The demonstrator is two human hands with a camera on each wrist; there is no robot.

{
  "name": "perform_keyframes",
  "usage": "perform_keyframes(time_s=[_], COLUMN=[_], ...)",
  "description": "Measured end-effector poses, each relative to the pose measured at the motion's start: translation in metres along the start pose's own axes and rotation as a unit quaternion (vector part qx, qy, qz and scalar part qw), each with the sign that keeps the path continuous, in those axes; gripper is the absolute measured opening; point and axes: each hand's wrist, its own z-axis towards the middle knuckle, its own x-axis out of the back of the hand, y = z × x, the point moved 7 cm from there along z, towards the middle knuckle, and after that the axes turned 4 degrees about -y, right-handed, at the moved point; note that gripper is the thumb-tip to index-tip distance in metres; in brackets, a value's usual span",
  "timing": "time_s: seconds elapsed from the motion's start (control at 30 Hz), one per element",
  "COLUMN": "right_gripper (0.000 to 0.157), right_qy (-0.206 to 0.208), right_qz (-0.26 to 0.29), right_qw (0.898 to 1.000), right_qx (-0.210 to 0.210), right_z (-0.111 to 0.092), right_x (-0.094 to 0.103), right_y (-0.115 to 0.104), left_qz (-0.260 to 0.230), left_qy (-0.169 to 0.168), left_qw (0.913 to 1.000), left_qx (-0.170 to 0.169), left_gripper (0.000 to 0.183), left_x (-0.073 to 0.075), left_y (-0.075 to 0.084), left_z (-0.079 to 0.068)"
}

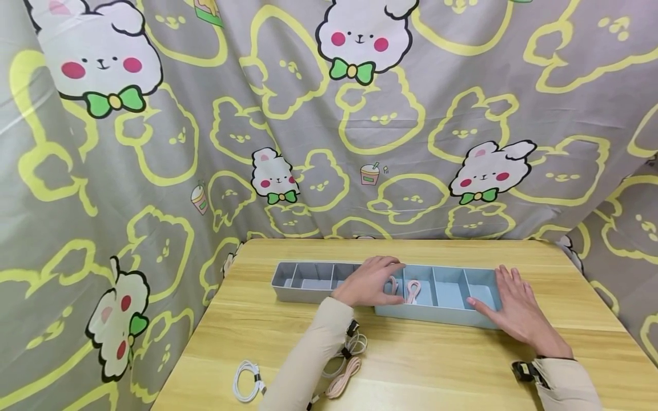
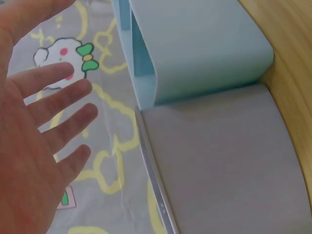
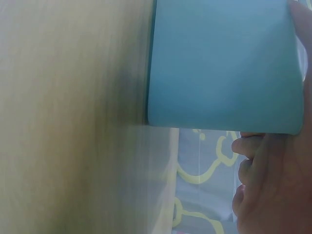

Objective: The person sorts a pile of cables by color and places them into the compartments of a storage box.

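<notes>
A person's right hand (image 1: 525,317) rests, fingers extended, against the right end of a long, light-blue plastic divided box (image 1: 432,313) on a wood-grain table (image 1: 437,365); the left hand (image 1: 369,282), fingers spread, hovers near its left end, beside a grey plastic divided box (image 1: 302,295).

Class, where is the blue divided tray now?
In the head view, the blue divided tray is right of centre, beside the grey divided tray, its right end at the right hand.

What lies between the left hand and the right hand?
In the head view, the blue box spans the stretch from left hand to right hand, with a pink cable in a compartment nearer the left hand.
</notes>
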Motion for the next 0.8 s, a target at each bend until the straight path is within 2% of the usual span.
perform_keyframes(time_s=[0.33,0.8], right_gripper=[0.11,0.109], right_qy=[0.001,0.012], right_qz=[0.0,0.005], right_qw=[1.0,1.0], right_qx=[0.004,0.008], right_z=[0.0,0.001], right_x=[0.002,0.002], right_y=[-0.001,0.001], left_qz=[-0.004,-0.009], left_qy=[0.027,0.049], left_qw=[0.9996,0.9987], left_qx=[-0.004,0.012], left_gripper=[0.077,0.077], left_x=[0.003,0.008], left_y=[-0.011,-0.025], left_z=[-0.015,-0.039])
